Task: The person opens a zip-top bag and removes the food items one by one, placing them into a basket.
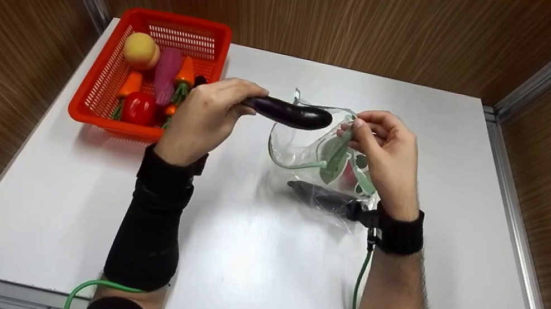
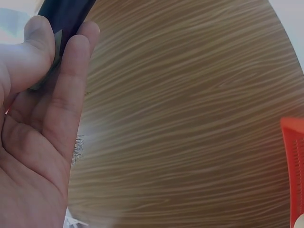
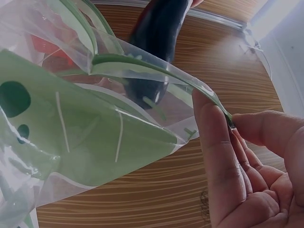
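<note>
My left hand [image 1: 205, 117] holds a dark purple eggplant [image 1: 294, 115] by one end, thumb and fingers pinching it. The eggplant lies level over the mouth of a clear plastic bag [image 1: 303, 156] with green print. My right hand [image 1: 386, 154] pinches the bag's rim between thumb and fingers, and the mouth gapes toward the left. In the right wrist view the eggplant [image 3: 159, 38] shows partly behind the bag's film [image 3: 90, 128]. Low in the bag lies a dark, long object [image 1: 321, 198], its kind unclear through the plastic. Something red [image 1: 349, 176] shows through too.
At the left, a red plastic basket [image 1: 141, 128] holds a yellow round fruit [image 1: 140, 49], a purple long vegetable [image 1: 167, 76], a red pepper-like piece [image 1: 139, 109] and several carrots [image 1: 186, 72]. Wood-grain walls [image 1: 334, 12] enclose the white table [image 1: 234, 260]. Green cables [image 1: 358, 288] run from both wrists.
</note>
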Available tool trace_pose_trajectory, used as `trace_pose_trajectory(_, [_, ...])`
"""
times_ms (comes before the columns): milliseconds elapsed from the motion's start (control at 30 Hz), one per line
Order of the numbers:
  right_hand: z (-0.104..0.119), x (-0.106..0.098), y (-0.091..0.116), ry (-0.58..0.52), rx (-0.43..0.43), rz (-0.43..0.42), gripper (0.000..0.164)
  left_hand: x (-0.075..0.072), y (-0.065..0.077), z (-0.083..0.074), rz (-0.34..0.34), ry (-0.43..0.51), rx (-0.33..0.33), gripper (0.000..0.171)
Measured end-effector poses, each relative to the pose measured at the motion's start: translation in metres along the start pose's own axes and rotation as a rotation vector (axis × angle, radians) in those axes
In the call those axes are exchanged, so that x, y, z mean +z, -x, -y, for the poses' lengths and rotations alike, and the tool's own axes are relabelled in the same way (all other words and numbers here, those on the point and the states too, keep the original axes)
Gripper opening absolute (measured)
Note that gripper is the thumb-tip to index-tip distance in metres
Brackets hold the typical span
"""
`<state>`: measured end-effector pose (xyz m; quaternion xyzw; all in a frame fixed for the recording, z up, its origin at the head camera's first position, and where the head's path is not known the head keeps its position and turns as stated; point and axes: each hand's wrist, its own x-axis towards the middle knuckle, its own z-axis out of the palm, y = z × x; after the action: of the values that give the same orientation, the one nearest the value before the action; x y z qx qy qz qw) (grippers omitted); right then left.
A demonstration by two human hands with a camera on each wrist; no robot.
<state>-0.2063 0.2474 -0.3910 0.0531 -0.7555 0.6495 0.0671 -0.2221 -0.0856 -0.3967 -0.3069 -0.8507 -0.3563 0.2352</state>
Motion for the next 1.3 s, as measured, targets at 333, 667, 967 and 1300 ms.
trace_pose_trajectory(333, [0.001,0.000,0.000,-0.013,0.006,-0.007,0.017,-0.021,0.006,0.006,-0.085,-0.015,-0.027,0.034])
trace_pose_trajectory(667, [0.000,0.000,-0.001,-0.004,0.002,-0.002,0.017,-0.039,0.012,0.021,-0.151,-0.025,-0.138,0.039])
trace_pose_trajectory(967, [0.000,0.000,-0.001,-0.008,0.003,0.000,0.018,-0.041,0.016,0.045,-0.244,-0.091,-0.325,0.042])
trace_pose_trajectory(1300, [0.001,0.000,0.000,-0.008,0.014,0.002,0.017,-0.041,0.019,0.070,-0.243,-0.154,-0.552,0.036])
